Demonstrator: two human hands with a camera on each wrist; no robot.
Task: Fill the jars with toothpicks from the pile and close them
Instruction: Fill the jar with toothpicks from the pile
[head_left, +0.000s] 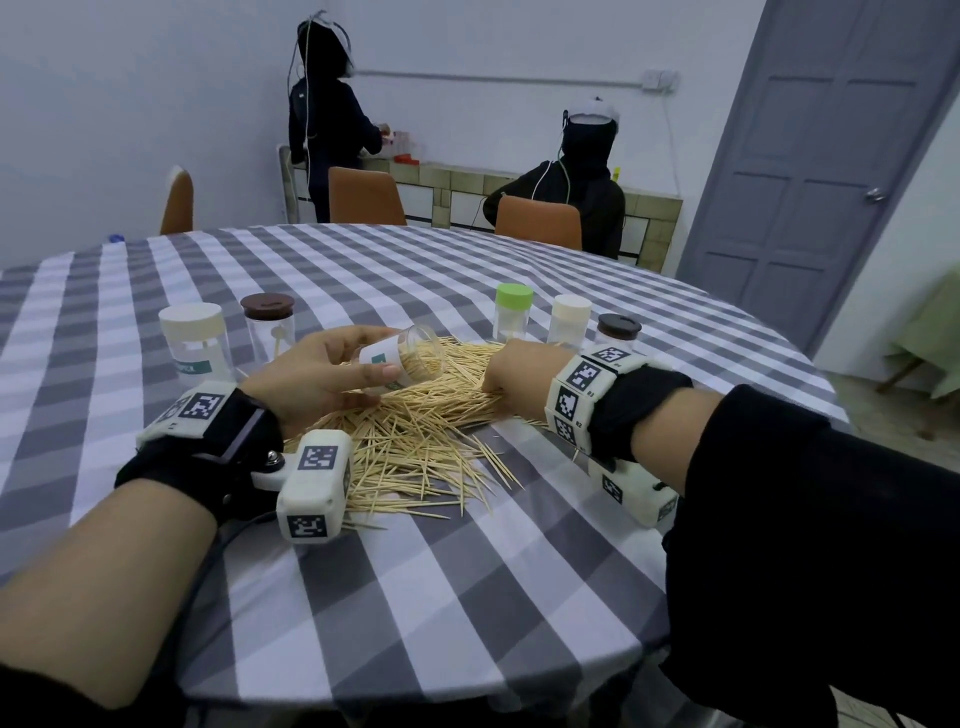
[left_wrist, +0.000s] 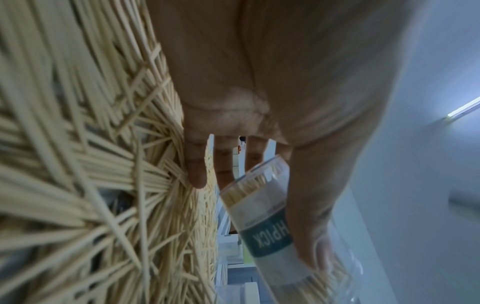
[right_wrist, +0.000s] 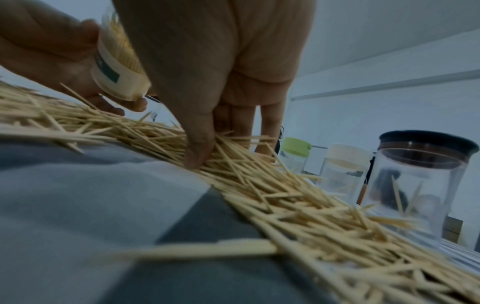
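A big pile of toothpicks (head_left: 415, 436) lies on the checked tablecloth in front of me. My left hand (head_left: 382, 352) grips an open clear jar (head_left: 415, 353) with a white and green label, tilted low over the pile with its mouth towards the right. Toothpicks fill part of it. The left wrist view shows the jar (left_wrist: 262, 222) between my thumb (left_wrist: 311, 205) and fingers. My right hand (head_left: 493, 387) is down in the right side of the pile. In the right wrist view its thumb and fingers (right_wrist: 215, 144) pinch a bunch of toothpicks (right_wrist: 259, 185).
Closed jars stand behind the pile: a cream-lidded one (head_left: 195, 343) and a brown-lidded one (head_left: 268, 327) on the left, then green-lidded (head_left: 513, 317), cream-lidded (head_left: 570, 327) and brown-lidded (head_left: 616, 335) on the right. Two people and orange chairs (head_left: 366, 195) are beyond the table.
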